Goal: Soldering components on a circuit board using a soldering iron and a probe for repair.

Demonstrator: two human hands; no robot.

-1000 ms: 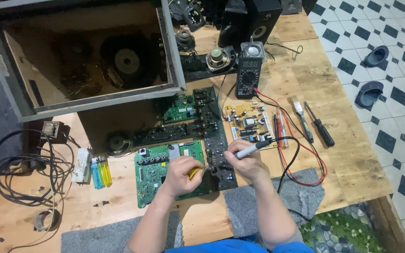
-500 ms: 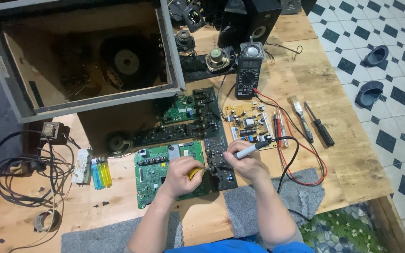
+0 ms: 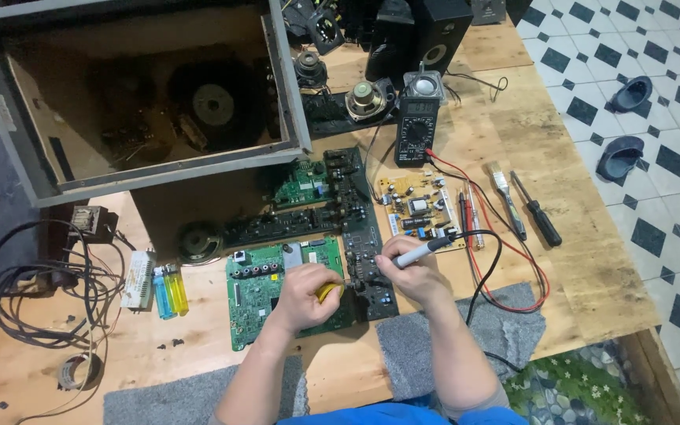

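Left hand (image 3: 302,296) closed around a yellow tool (image 3: 327,292), over the green circuit board (image 3: 255,297). Right hand (image 3: 412,271) pinching a grey probe (image 3: 422,252), just right of that board.

Soldering iron (image 3: 420,253): grey-white handle, black cable looping off its rear end toward the worktop's right edge. Held pen-style, lying nearly flat, tip pointing left and down onto the dark board.

Yellow-handled tool (image 3: 327,292): only a short yellow part shows, rest hidden in the fist; kind unclear.

Dark circuit board (image 3: 370,271): narrow black strip, flat, near the worktop's front edge, just right of the green circuit board (image 3: 257,291), edges touching.
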